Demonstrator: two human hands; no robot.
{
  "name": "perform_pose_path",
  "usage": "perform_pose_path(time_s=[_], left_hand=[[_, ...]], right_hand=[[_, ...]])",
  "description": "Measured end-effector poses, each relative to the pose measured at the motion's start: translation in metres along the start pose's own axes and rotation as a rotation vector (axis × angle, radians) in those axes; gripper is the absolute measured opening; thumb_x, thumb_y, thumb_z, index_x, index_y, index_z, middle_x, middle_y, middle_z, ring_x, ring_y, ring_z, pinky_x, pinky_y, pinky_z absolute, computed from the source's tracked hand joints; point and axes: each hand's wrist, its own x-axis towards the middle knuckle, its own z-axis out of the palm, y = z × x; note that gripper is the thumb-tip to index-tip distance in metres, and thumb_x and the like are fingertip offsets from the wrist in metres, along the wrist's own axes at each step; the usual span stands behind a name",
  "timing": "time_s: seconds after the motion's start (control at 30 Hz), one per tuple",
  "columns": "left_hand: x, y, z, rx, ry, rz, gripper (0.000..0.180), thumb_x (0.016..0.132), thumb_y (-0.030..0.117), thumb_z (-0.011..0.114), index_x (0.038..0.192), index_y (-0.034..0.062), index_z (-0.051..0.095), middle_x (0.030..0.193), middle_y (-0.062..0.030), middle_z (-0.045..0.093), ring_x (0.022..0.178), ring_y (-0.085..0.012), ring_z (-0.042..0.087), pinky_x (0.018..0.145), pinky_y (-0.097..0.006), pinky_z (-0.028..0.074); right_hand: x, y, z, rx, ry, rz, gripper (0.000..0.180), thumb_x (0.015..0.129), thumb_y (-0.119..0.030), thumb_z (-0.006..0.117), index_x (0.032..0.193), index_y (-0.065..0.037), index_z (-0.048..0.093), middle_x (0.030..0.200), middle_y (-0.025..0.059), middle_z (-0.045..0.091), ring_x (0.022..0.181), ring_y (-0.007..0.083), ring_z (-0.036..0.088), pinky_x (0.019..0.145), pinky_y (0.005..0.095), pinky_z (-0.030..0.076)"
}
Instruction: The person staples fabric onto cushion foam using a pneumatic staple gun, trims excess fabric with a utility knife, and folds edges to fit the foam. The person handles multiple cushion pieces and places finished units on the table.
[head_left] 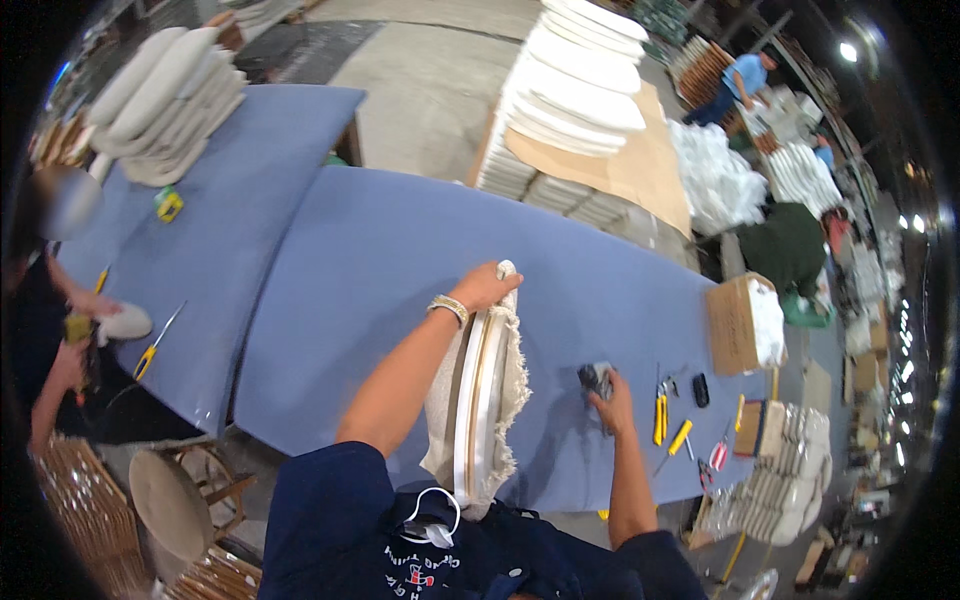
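My left hand (485,287) is closed on the far end of a seat pad (490,390). The pad stands on edge on the blue table, its near end against my body. Beige fabric with a frayed edge wraps it, and a white rim and a brown strip show along its side. To the right, my right hand (612,400) is closed around a dark grey and black hand tool (597,380), held at the tabletop. Motion and my fingers blur its shape, so its exact kind is unclear. A gap separates this tool from the pad.
Yellow-handled pliers (661,418), a screwdriver (680,436) and other small tools lie at the right. A cardboard box (735,325) stands behind them. White pads (580,75) are stacked beyond the table (400,220). A co-worker's hand (100,300) is at the left table.
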Motion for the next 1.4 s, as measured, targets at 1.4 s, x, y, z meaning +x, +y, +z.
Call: perform_pose_path(time_s=[1.4], left_hand=[[-0.425, 0.055, -0.01, 0.375, 0.751, 0.378, 0.068, 0.096, 0.038, 0.067, 0.151, 0.0045, 0.045, 0.138, -0.0215, 0.062, 0.107, -0.0401, 0.069, 0.087, -0.045, 0.059]], right_hand=[[0.016, -0.318, 0.127, 1.062, -0.147, -0.721, 0.058, 0.101, -0.052, 0.049, 0.117, 0.002, 0.065, 0.107, 0.0129, 0.071, 0.099, 0.0269, 0.068, 0.089, 0.0408, 0.052]])
